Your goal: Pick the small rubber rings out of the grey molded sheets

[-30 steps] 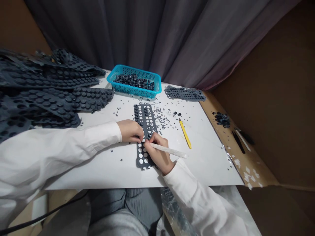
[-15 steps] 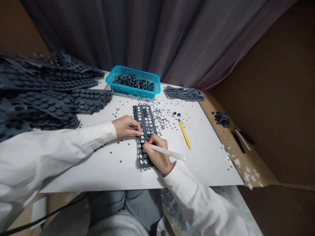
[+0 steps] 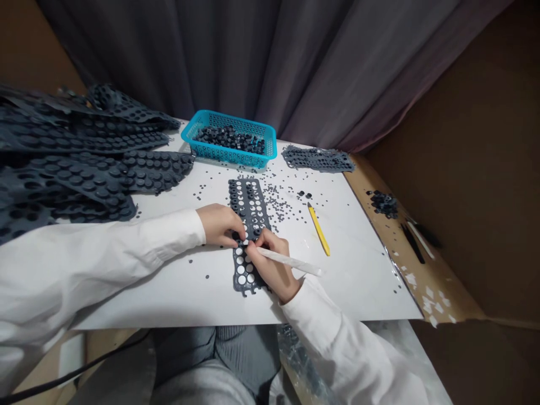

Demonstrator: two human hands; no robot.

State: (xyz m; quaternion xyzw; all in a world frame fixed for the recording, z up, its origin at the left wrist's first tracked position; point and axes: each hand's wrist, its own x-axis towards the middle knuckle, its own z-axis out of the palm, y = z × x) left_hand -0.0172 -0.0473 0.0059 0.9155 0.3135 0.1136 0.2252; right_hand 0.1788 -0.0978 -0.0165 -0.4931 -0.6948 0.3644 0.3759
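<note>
Left hand (image 3: 223,225): returned close beside your right; grasp unclear.
Right hand (image 3: 272,263): grasping white stick (image 3: 292,261).
Sheet (image 3: 244,202): near tabletop (image 3: 202,309) front edge.

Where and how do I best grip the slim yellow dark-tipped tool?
Probably pinch the slim yellow dark-tipped tool mid-length across its narrow width, from above and the near side: it lies flat, long and thin, its dark tip pointing away.

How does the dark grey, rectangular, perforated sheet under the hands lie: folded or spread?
Spread: the sheet lies mostly flat, the white tabletop showing through its holes. The part behind the right fingers is hidden.
</note>
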